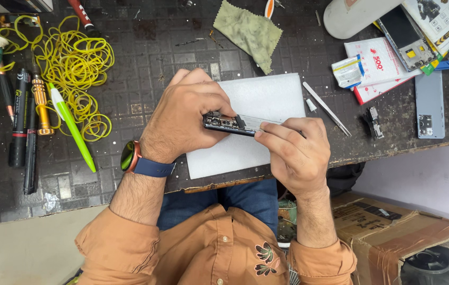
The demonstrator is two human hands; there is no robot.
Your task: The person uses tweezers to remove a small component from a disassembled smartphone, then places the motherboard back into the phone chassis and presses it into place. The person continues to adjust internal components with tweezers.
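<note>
Both hands on an opened phone

Together our hands grip one opened phone [235, 124] over the white pad [267, 95] on the bench [129, 95]. Leftmost lie a tangle of yellow rubber bands [76, 63] and one green pen [71, 126]. Our left hand [182, 119] clasps the phone's left end, hiding part of it; our right hand [293, 153] pinches its right end. Its long axis runs left to right, nearly level. One pair of tweezers [327, 109] lies just right.
</note>
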